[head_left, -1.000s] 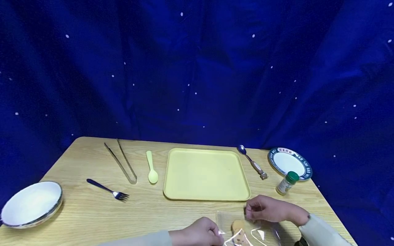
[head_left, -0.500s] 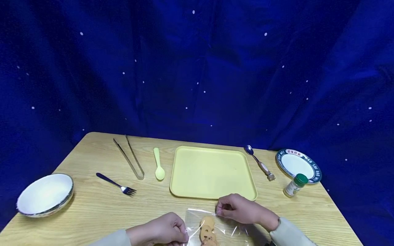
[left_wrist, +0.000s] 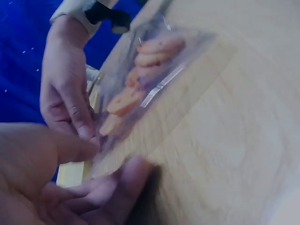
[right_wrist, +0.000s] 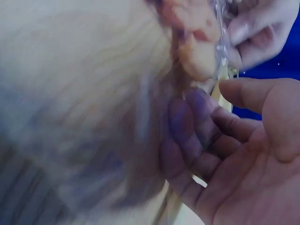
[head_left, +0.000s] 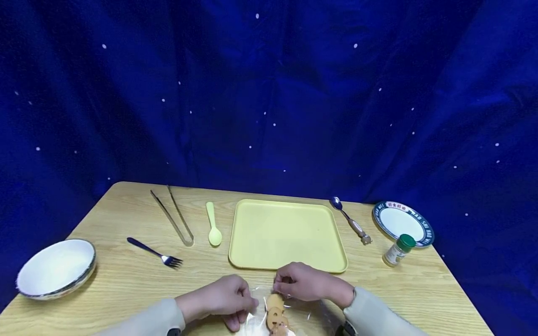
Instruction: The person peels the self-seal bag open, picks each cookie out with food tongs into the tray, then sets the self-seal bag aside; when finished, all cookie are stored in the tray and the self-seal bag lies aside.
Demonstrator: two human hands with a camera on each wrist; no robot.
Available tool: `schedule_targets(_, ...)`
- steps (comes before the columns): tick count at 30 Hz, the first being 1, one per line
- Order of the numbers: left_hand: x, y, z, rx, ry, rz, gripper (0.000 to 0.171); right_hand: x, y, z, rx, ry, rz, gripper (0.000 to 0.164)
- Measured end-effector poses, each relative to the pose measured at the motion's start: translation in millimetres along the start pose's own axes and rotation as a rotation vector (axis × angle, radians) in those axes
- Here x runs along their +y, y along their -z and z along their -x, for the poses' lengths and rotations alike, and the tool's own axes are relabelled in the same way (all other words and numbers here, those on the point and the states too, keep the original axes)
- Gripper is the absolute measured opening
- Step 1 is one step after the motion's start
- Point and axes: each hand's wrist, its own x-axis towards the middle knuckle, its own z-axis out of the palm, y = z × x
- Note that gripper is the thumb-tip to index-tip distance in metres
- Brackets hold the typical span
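Note:
A clear plastic bag (head_left: 308, 315) with several light-brown biscuits (head_left: 275, 310) in it lies at the table's front edge. My right hand (head_left: 304, 282) pinches the bag's far edge between thumb and fingertips, just in front of the yellow tray (head_left: 290, 238). Film covers part of the fingers (right_wrist: 180, 122) in the right wrist view. My left hand (head_left: 222, 298) hovers at the bag's left side, its thumb (left_wrist: 77, 150) and fingers (left_wrist: 126, 180) apart, with nothing seen between them. The left wrist view is blurred there. The bag's near end runs out of the head view.
Left of the tray lie a pale green spoon (head_left: 213, 228), metal tongs (head_left: 176, 219) and a fork (head_left: 155, 252), with a white bowl (head_left: 56, 268) at far left. To its right are a metal spoon (head_left: 350, 221), a green-capped jar (head_left: 399, 250) and a blue-rimmed plate (head_left: 403, 221).
The right hand has come left, closer to the left hand, with the bag's edge. The left hand's fingers have spread away from the bag's left edge. The head view has shifted.

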Motion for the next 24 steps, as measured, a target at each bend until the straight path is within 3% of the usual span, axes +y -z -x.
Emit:
schedule_targets(6, 2.7, 8.5, -14.9, 0.110, -0.177, -0.146, 0.010, -1, -5, -8, 0.044, -0.005, -0.026, 0.015)
schedule_targets(11, -4.9, 7.9, -21.7, 0.095, -0.279, -0.187, 0.004, 1, -8, -6, 0.030, -0.019, -0.060, 0.016)
schedule_targets(24, -5.6, 12.0, -31.5, 0.027, -0.247, 0.105, 0.008, 6, -8, -7, -0.019, 0.145, -0.305, 0.017)
